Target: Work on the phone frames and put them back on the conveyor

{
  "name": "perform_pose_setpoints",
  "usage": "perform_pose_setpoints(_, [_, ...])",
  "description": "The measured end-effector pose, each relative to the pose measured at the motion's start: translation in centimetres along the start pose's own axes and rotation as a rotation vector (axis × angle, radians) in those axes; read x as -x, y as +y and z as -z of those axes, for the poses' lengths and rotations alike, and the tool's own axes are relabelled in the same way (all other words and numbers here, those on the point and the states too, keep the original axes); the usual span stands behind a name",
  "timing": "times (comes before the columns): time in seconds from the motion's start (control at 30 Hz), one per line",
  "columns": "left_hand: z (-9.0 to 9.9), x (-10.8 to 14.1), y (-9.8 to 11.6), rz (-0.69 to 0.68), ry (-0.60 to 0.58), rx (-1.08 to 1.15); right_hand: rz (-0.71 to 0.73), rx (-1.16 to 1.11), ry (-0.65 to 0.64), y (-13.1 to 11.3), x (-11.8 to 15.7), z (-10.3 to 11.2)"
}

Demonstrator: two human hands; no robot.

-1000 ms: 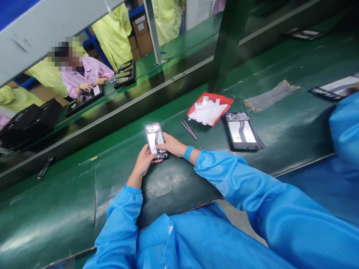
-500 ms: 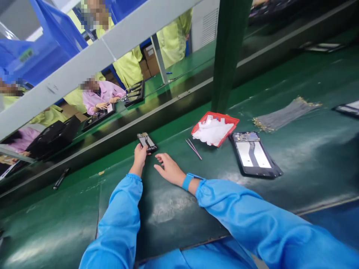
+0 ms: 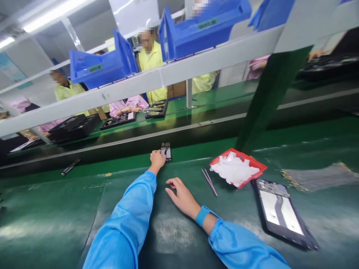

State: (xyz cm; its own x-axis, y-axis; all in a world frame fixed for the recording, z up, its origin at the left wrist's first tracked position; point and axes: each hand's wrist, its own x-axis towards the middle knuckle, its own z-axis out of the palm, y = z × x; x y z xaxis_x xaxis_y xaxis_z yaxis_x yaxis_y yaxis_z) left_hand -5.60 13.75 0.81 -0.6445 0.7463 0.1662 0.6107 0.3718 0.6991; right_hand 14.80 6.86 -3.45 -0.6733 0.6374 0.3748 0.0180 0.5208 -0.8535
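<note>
My left hand is stretched far forward, its fingers on the left side of an opened phone with its inside showing. That phone is at the strip along the back of the bench. Nearer to me, my right hand hovers above the green mat with curled, parted fingers and nothing in them. Tweezers lie to its right. Beyond them is a red tray of white paper-like pieces. Further right, more opened phones lie in a stack.
A bundle of thin grey cables lies at the right. A small dark part rests at the back left. A green post and a pale rail with blue bins stand ahead. Co-workers in pink and yellow work behind.
The camera view has tilted up and turned. My left hand has moved the phone farther forward to the back strip. My right hand stays open over the mat.
</note>
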Motion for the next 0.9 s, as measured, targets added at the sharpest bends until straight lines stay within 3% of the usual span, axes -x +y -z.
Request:
perform_pose_setpoints(0.13, [1.3, 2.8, -0.4, -0.163, 0.012, -0.005, 0.012, -0.020, -0.002, 0.0, -0.1, 0.1])
perform_pose_setpoints(0.27, [3.4, 7.2, -1.9, -0.327, -0.036, 0.032, 0.014, -0.025, -0.006, -0.3, 0.0, 0.3])
perform_pose_setpoints(0.47, [6.8, 12.9, -5.3, -0.368, -0.085, 0.108, -0.001, 0.018, -0.005, -0.5, 0.1, 0.1])
perform_pose_setpoints(0.67, [8.0, 13.5, -7.8, -0.278, -0.184, 0.152, -0.015, 0.104, -0.057, -0.9, 0.1, 0.0])
perform_pose_setpoints(0.9, [7.4, 13.9, -7.9, -0.303, -0.288, 0.083, -0.022, 0.130, -0.105, -0.4, 0.4, 0.1])
